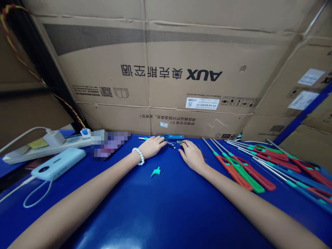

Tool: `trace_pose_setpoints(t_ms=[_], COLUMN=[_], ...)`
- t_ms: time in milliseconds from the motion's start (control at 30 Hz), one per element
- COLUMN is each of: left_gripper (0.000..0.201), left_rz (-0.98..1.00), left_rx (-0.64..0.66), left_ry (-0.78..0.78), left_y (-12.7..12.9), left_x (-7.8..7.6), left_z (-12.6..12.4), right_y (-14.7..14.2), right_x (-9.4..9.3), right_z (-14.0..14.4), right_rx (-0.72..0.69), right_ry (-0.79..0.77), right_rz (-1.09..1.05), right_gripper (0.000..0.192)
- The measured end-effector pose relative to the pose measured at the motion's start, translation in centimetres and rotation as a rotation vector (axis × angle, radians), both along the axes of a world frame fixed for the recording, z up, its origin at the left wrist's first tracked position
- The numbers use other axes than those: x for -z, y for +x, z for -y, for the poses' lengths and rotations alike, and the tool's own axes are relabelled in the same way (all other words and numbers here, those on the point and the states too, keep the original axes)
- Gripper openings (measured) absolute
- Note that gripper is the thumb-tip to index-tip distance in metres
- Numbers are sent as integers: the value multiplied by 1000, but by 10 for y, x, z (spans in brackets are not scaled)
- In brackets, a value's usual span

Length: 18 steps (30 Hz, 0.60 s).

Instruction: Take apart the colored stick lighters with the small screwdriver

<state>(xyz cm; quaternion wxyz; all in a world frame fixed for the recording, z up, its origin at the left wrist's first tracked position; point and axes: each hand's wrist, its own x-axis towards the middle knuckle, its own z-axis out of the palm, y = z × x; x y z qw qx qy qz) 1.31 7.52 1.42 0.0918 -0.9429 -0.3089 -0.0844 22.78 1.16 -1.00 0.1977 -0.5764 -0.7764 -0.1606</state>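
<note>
head view: both hands flat on the blue table [166, 207], palms down. left hand [153, 146] has its fingers loosely spread, tips touching the blue lighter [166, 137] at the far edge. right hand [191, 155] is open too, gripping nothing, fingertips beside a small black part [171, 145]. teal trigger [156, 171] lies loose between the wrists. finished lighters [241, 169] lie to the right.

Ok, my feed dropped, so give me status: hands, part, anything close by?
Left hand flat on blue lighter body. Right hand beside small parts, holding nothing. Loose teal trigger on table.
</note>
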Motion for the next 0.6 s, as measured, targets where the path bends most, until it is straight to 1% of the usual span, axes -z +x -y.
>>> trace_pose_setpoints(t_ms=[67,133,233,300,333,367,433,500,600], left_gripper=[23,19,37,50,52,50,42,32,27], left_rz=[6,-10,-90,-136,-191,-249,-313,-325,-310], left_rx=[-16,-15,58,108,122,121,93,65,40], left_ry=[-57,-153,-349,-449,-529,-554,-496,-418,-326], left_y=[1,3,5,7,8,8,10,12,13], left_x=[-9,-21,-41,-52,-56,-58,-58,-55,-48], left_z=[3,8,19,29,35,41,50,55,51], right_y=[0,0,0,0,0,0,0,0,0], right_x=[0,-1,-1,-1,-1,-1,-1,-1,-1], right_z=[0,0,1,1,1,1,1,1,1], right_rx=[1,5,9,9,9,9,9,9,16], right_ry=[12,23,33,36,37,38,39,40,43], right_rz=[1,1,2,3,3,4,8,13,24], right_gripper=[24,24,24,23,23,22,22,22,23])
